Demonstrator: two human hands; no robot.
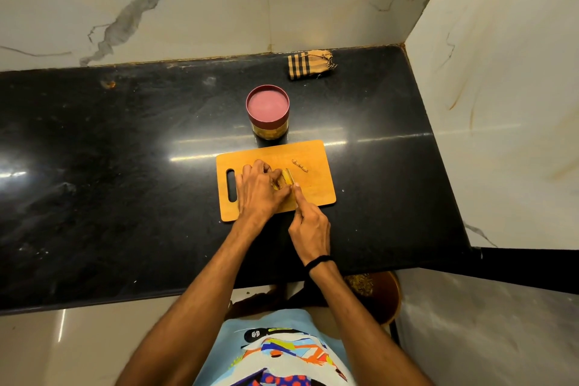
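An orange wooden cutting board (316, 194) lies on the black counter. My left hand (260, 189) holds down a small yellowish piece of food (284, 177) with curled fingers. My right hand (308, 226) grips a knife (289, 177), forefinger stretched along its back, and the blade rests against the food. The knife's handle is hidden in my palm. A short strip of cut pieces (300, 165) lies on the board farther back.
A jar with a dark red lid (267, 106) stands just behind the board. A folded striped cloth (310, 64) lies by the back wall. Marble walls close the back and right side of the black counter (125, 166). A round brown bin (380, 294) stands below the counter edge.
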